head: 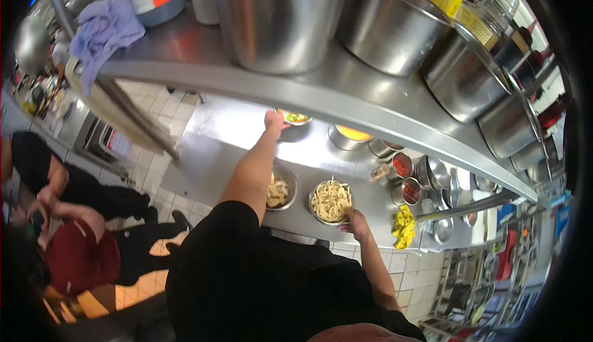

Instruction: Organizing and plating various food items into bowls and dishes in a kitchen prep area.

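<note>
My left hand [275,120] reaches under the shelf and grips the rim of a metal bowl of vegetables [296,118], whose far part the shelf hides. With my right hand [356,225] I hold the near right rim of a metal bowl of thick noodles [331,201] at the steel counter's front edge. Beside it, to the left, a metal bowl of pale food pieces [278,193] is partly covered by my left forearm. Beyond the noodles stands a steel pot of orange-yellow contents [353,133].
Overhead, a steel shelf [296,87] carries large metal containers [282,27] and a purple cloth [104,31]. Small pots of red food [402,165], a glass shaker [380,171] and a yellow cloth [404,227] lie at the counter's right. Other people [83,254] are at the left.
</note>
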The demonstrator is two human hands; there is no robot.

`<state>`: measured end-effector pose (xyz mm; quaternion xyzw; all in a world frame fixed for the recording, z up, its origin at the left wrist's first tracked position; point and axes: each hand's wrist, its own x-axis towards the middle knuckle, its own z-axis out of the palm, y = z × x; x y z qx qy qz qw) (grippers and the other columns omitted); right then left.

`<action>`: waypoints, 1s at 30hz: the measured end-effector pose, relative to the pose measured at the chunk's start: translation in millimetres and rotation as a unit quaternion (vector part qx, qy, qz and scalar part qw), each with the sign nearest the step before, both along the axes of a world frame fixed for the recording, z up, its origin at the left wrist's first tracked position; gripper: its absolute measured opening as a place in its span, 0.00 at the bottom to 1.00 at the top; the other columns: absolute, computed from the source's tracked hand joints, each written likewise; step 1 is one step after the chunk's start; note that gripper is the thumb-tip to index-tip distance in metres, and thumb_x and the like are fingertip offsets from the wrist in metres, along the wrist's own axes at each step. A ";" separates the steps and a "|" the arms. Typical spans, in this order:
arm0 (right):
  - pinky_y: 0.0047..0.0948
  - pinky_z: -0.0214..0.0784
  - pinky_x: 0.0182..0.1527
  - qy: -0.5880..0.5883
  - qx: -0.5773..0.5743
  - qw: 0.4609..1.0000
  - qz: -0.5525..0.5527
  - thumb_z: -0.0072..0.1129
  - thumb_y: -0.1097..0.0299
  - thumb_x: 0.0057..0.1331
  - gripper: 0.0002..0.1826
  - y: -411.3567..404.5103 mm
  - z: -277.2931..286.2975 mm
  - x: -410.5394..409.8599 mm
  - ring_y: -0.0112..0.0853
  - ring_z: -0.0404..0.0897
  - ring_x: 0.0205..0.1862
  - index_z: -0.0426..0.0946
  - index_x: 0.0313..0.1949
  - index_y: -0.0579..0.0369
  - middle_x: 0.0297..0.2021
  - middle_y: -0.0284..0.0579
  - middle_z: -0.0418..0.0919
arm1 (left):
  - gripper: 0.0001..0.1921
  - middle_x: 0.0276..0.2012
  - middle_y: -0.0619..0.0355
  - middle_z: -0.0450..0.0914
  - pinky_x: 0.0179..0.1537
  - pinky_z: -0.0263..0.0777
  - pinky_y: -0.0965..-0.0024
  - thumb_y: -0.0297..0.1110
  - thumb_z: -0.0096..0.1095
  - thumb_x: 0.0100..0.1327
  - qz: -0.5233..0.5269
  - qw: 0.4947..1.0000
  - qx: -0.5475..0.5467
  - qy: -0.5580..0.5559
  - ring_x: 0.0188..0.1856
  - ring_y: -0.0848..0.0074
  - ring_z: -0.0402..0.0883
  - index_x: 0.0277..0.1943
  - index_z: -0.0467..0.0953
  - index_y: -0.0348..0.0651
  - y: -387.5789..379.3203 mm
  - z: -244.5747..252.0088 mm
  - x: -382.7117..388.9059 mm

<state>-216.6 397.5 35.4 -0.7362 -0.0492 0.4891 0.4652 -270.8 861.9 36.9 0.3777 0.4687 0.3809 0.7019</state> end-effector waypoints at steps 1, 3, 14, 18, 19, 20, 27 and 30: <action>0.26 0.71 0.20 -0.025 -0.023 0.999 -0.014 0.43 0.59 0.67 0.22 13.7 -3.3 -11.7 0.33 0.78 0.23 0.61 0.49 0.68 0.32 0.52 0.77 | 0.10 0.39 0.47 0.74 0.36 0.80 0.57 0.26 0.47 0.60 -0.053 0.998 0.025 0.030 0.38 0.61 0.80 0.45 0.64 0.34 -2.0 1.9 9.4; 0.26 0.69 0.17 -0.063 -0.047 0.995 -0.056 0.42 0.60 0.67 0.20 30.5 4.4 -34.7 0.33 0.77 0.20 0.62 0.46 0.68 0.29 0.51 0.77 | 0.10 0.38 0.47 0.75 0.34 0.80 0.58 0.27 0.47 0.61 -0.149 0.982 0.074 0.088 0.37 0.62 0.80 0.44 0.65 0.34 -10.1 -2.2 5.3; 0.25 0.66 0.17 -0.106 -0.001 0.991 -0.084 0.44 0.64 0.63 0.13 73.6 -3.8 -22.9 0.27 0.73 0.16 0.70 0.39 0.61 0.22 0.41 0.74 | 0.26 0.34 0.53 0.78 0.28 0.75 0.68 0.55 0.49 0.62 -0.451 0.838 0.087 0.293 0.28 0.73 0.78 0.45 0.71 0.35 -6.0 -44.7 -162.4; 0.27 0.61 0.12 -0.089 0.035 0.993 -0.067 0.37 0.73 0.57 0.10 137.5 3.9 3.6 0.29 0.72 0.12 0.70 0.31 0.62 0.17 0.45 0.73 | 0.23 0.35 0.53 0.77 0.30 0.76 0.68 0.50 0.54 0.61 -0.458 0.846 -0.021 0.271 0.30 0.73 0.78 0.45 0.70 0.34 -69.6 -3.1 -225.5; 0.28 0.62 0.12 -0.082 0.045 0.993 -0.070 0.36 0.73 0.57 0.11 150.6 -2.6 8.6 0.30 0.72 0.13 0.70 0.32 0.63 0.19 0.47 0.74 | 0.21 0.36 0.53 0.77 0.31 0.76 0.68 0.46 0.56 0.60 -0.463 0.854 -0.061 0.227 0.31 0.72 0.78 0.46 0.70 0.34 -84.3 -1.6 -233.2; 0.29 0.65 0.12 -0.080 0.040 0.991 -0.104 0.36 0.73 0.57 0.12 169.0 2.8 3.9 0.31 0.73 0.13 0.70 0.34 0.65 0.21 0.49 0.75 | 0.21 0.36 0.53 0.77 0.31 0.76 0.68 0.46 0.56 0.60 -0.463 0.854 -0.063 0.230 0.31 0.72 0.78 0.46 0.70 0.34 -98.5 -11.8 -235.9; 0.27 0.67 0.16 -0.001 0.063 0.986 -0.153 0.40 0.56 0.65 0.21 191.9 2.0 -5.9 0.31 0.75 0.17 0.70 0.41 0.65 0.25 0.50 0.77 | 0.13 0.40 0.51 0.77 0.34 0.79 0.63 0.33 0.55 0.59 -0.331 0.938 -0.049 0.093 0.36 0.69 0.79 0.45 0.68 0.37 -93.1 -53.0 -234.7; 0.26 0.69 0.23 -0.082 0.064 0.981 -0.162 0.32 0.40 0.68 0.34 156.6 5.4 -25.1 0.30 0.75 0.20 0.68 0.50 0.61 0.30 0.49 0.79 | 0.13 0.41 0.51 0.76 0.39 0.78 0.62 0.32 0.53 0.60 -0.247 0.962 -0.065 0.094 0.39 0.67 0.80 0.46 0.68 0.37 -60.0 -40.9 -225.2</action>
